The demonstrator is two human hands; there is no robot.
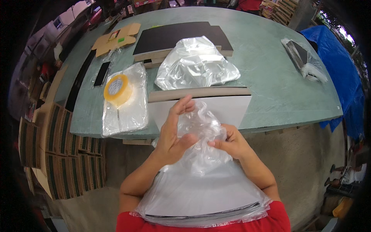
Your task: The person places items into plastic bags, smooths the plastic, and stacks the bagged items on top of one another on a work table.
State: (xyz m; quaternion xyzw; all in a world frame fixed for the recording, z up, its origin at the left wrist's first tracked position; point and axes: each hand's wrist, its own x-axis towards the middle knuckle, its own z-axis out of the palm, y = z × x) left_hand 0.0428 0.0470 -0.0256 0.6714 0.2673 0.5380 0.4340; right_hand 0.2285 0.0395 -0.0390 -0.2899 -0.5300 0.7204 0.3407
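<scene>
A clear plastic bag (203, 156) with a stack of flat white sheets (197, 189) inside leans against my red shirt. Its loose upper end is bunched up between my two hands. My right hand (235, 144) pinches the crumpled plastic between thumb and fingers. On the other side of the bunched film, my left hand (173, 135) has its thumb and fingers apart, close to or touching the plastic. Just beyond the hands, a stack of boards with a white face (160, 112) sits at the table's near edge, partly hidden by the left hand and bag.
On the green table (278, 89) lie a pile of clear bags (197, 63), black boards (174, 34), a yellow tape roll (118, 89) on a wrapped pack (135, 116), and flattened cardboard (116, 38). A bagged pack (301, 58) is at right, near a blue tarp (334, 65). Cartons (63, 154) are stacked left.
</scene>
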